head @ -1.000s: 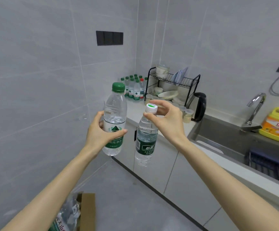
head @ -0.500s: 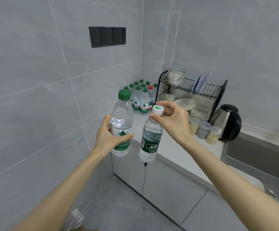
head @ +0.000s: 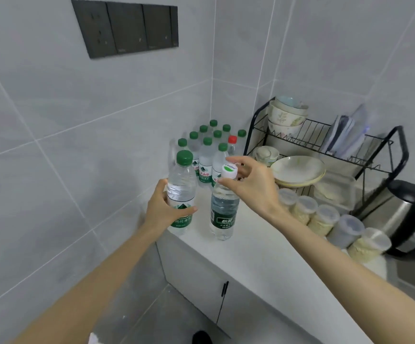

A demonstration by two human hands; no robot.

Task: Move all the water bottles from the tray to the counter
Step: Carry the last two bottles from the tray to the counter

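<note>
My left hand (head: 163, 209) grips a clear green-capped water bottle (head: 181, 187) around its label, at the left end of the white counter (head: 258, 249). My right hand (head: 253, 187) pinches the neck of a white-capped water bottle (head: 223, 212) with a dark green label. That bottle's base is at the counter surface; whether it rests on it I cannot tell. Behind them, in the corner, stand several green-capped bottles (head: 207, 157) and one red-capped bottle (head: 232, 145). No tray is in view.
A black dish rack (head: 325, 145) with bowls and plates stands on the counter at the right. In front of it is a row of lidded plastic jars (head: 325, 219). A kettle (head: 410, 219) sits at the far right. A dark switch panel (head: 127, 28) is on the left wall.
I have come closer to the counter. Both hands moved forward and down with their bottles, which now sit over the counter's left end, in front of the group in the corner.
</note>
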